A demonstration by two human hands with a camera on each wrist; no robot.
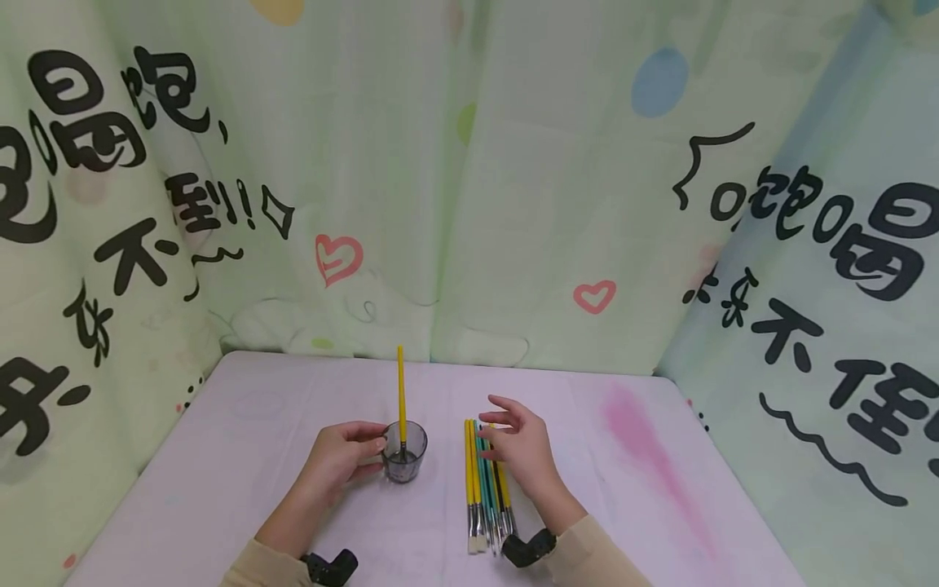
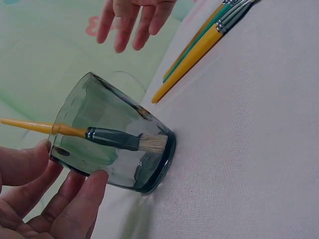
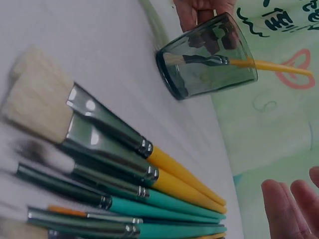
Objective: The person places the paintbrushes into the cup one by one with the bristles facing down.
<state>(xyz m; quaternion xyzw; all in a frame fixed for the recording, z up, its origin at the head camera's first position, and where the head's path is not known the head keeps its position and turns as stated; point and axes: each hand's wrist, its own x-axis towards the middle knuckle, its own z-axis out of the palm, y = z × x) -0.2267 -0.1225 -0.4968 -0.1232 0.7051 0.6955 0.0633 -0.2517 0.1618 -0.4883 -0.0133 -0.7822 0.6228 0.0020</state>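
Observation:
A smoky grey drinking glass [image 1: 414, 467] stands upright on the table, with a yellow-handled flat paintbrush [image 1: 401, 383] in it, bristles down. My left hand [image 1: 346, 454] holds the glass by its left side, thumb near the rim and fingers lower along the wall. To the right, several paintbrushes [image 1: 475, 489] with yellow and teal handles lie side by side, bristles toward me. Over their handle ends is my right hand [image 1: 522, 444], fingers loosely spread and holding nothing. Pale flat bristles [image 3: 37, 99] show large in the right wrist view, with some thinner dark-tipped brushes beside them.
A pale pinkish-white cloth covers the table [image 1: 279, 408], with a pink smear [image 1: 645, 448] on its right side. Light green curtains [image 1: 455, 204] with black writing and hearts hang behind and on both sides. Each wrist wears a black strap mount [image 1: 530, 548].

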